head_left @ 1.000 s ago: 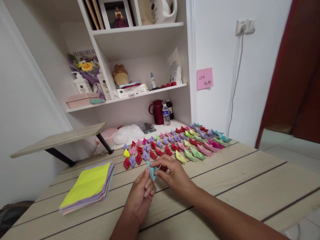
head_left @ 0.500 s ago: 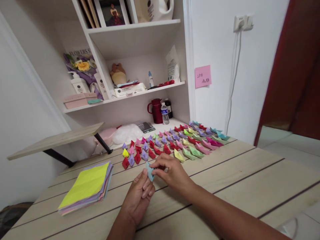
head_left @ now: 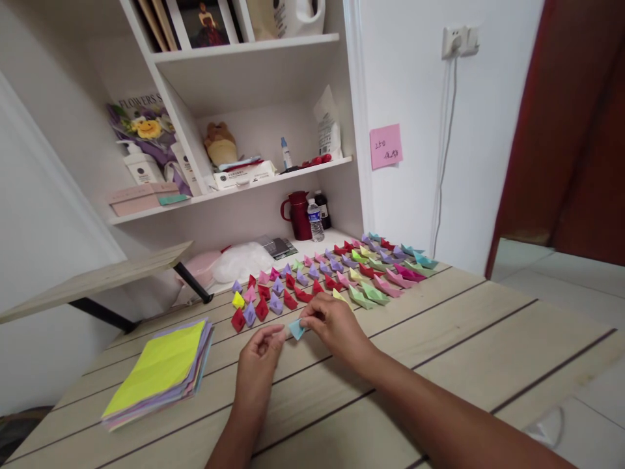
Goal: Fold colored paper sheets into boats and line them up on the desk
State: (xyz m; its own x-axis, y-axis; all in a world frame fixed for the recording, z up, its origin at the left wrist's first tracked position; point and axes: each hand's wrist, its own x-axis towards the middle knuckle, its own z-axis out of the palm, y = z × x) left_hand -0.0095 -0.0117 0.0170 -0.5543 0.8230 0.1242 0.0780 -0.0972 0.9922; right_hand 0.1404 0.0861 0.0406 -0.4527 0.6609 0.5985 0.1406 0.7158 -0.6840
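Note:
A small light-blue piece of folded paper (head_left: 296, 329) is held just above the table, between my two hands. My right hand (head_left: 336, 329) pinches its right side between thumb and fingers. At its left corner, the thumb and index finger of my left hand (head_left: 258, 361) come together, with the other fingers curled. Beyond my hands stand several rows of folded paper boats (head_left: 361, 298) in red, purple, pink, green, yellow and blue. To the left lies a stack of coloured paper sheets, a yellow sheet (head_left: 159, 368) on top.
The plank-topped table (head_left: 454, 339) reaches a white shelf unit (head_left: 254, 52). A small raised wooden shelf (head_left: 97, 277) with black legs stands at the left. Behind the boats are a red jug (head_left: 299, 216), a water bottle (head_left: 315, 221) and a white plastic bag (head_left: 244, 262).
The blue folded paper has turned in my fingers and shows a flatter face. My left hand has shifted left, its grip moving to the paper's left corner. The camera view has swung slightly right.

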